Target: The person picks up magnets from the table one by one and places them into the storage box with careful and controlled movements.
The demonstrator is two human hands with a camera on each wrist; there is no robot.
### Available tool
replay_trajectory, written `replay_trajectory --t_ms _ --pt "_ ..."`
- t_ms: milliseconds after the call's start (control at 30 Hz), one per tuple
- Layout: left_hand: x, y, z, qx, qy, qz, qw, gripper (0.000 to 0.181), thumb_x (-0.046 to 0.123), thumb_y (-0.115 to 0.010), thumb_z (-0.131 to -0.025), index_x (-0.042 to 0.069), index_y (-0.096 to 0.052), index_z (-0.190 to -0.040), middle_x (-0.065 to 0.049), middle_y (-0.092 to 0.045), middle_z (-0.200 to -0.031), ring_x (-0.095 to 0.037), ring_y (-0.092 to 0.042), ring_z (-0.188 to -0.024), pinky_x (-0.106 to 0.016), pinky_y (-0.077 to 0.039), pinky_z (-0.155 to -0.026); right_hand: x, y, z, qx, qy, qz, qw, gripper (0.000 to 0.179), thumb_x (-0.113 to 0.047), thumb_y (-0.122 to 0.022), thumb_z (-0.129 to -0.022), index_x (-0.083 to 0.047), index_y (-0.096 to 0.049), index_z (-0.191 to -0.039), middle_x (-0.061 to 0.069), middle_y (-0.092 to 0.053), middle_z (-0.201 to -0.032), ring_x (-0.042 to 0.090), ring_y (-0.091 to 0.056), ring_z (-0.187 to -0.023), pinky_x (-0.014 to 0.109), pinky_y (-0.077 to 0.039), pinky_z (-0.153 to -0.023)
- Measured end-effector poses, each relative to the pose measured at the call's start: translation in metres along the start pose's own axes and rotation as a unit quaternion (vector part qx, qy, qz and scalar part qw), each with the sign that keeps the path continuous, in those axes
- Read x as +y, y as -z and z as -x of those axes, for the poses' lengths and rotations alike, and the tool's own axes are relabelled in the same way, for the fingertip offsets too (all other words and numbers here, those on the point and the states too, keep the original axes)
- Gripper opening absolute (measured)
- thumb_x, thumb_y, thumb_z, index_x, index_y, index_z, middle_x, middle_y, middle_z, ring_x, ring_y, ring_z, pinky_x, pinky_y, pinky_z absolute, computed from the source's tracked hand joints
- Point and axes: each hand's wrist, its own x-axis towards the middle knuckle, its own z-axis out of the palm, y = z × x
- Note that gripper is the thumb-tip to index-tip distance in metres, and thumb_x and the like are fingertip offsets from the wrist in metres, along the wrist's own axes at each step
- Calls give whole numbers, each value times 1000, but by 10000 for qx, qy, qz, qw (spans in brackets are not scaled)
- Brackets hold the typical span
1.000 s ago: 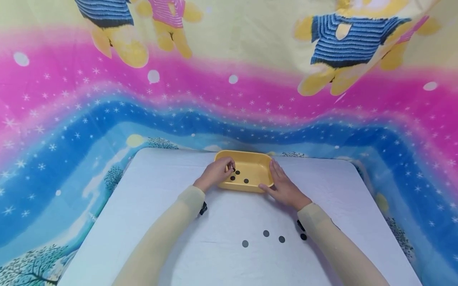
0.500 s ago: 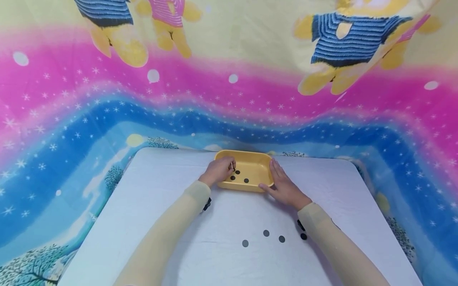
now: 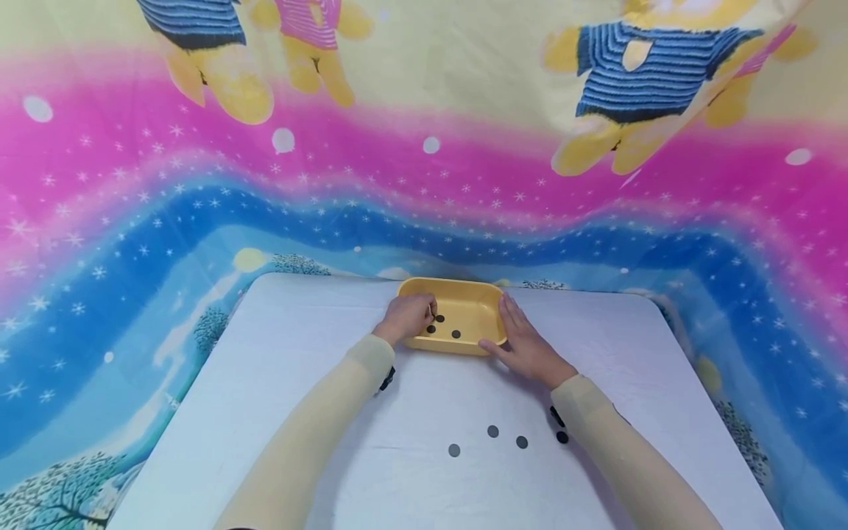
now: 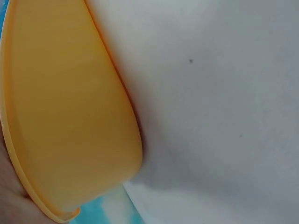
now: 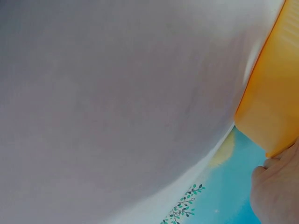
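Note:
A yellow oblong plastic tub [image 3: 473,313] stands at the back of the white table. My left hand [image 3: 407,315] reaches over its left end, fingers curled inward, and pinches a small dark disc at the fingertips, mostly hidden by the fingers. Right beside them on the tub's floor lie further dark discs [image 3: 456,334]. At the tub's right end, my right hand [image 3: 526,347] rests with straight fingers along the outer wall and the thumb at the front rim. In the left wrist view, the tub's wall [image 4: 74,107] fills the left side.
Several dark discs [image 3: 493,431] lie on the table [image 3: 397,471] nearer the front, one close to the right sleeve. The tub sits near the table's back edge. Behind it hangs a colourful printed cloth [image 3: 430,184] with bears and snowflakes.
My left hand has moved slightly right and further into the tub, its fingers turning downward. My right hand, the tub and the discs on the table stay where they were.

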Motion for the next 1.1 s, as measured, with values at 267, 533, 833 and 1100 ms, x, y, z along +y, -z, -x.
replay_trajectory --t_ms 267,533,833,1100 --pt "5 0 -1 -27 113 -236 9997 6 19 -65 -107 20 -70 -109 5 -69 -101 -14 -63 -86 -34 -56 -78 0 1 0 11 -36 -33 10000 113 -79 -45 -101 -9 10 -171 13 8 -181 35 2 -167 57 -15 -133" --pt "10 2 1 -82 255 -391 9989 5 18 -65 -107 18 -70 -109 3 -69 -101 -15 -63 -87 -34 -56 -78 0 1 1 -33 -50 -66 10000 113 -79 -45 -102 -9 10 -171 10 11 -181 33 3 -167 56 -14 -133" --pt "11 0 0 -102 395 -676 9969 6 23 -66 -107 18 -68 -112 2 -70 -104 -17 -65 -91 -35 -57 -80 1 0 1 -2 16 -2 10000 112 -78 -45 -102 -9 11 -171 11 10 -181 36 1 -167 58 -16 -133" --pt "10 0 0 -100 393 -664 9970 6 22 -66 -107 18 -68 -112 1 -70 -104 -17 -65 -90 -34 -56 -79 1 0 1 39 22 3 10000 112 -78 -44 -102 -8 10 -171 13 8 -181 37 0 -167 58 -17 -133"
